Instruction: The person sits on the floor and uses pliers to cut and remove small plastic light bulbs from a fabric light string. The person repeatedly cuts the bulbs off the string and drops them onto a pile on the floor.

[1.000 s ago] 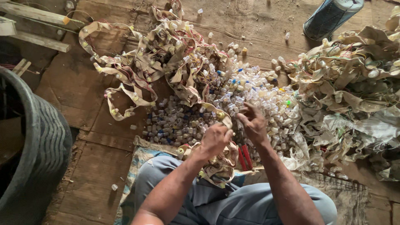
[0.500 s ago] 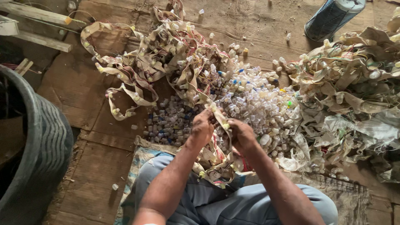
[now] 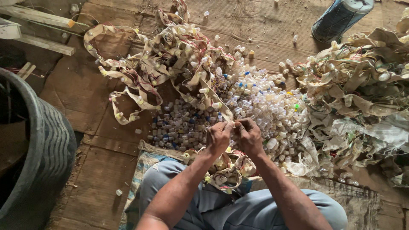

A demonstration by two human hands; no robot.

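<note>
I see both hands low in the centre of the frame, touching each other. My left hand (image 3: 219,138) and right hand (image 3: 249,136) are both curled shut, pinching a beige tape strip (image 3: 213,100) that runs up from the fingers into the tangle above. The strip is flat, papery and studded with small caps and thin red wires. More of it falls into my lap (image 3: 226,170), between grey trouser legs. Just above the hands lies a heap of small plastic bottles (image 3: 255,106), clear and whitish, some with blue tops, glossy and cylindrical. A larger tangle of the same strips (image 3: 362,81) fills the right side. At upper right lies a blue cylindrical can (image 3: 338,19) with a pale end. A ribbed black tub (image 3: 47,153) stands at the left edge on the worn wooden floor (image 3: 81,85).
</note>
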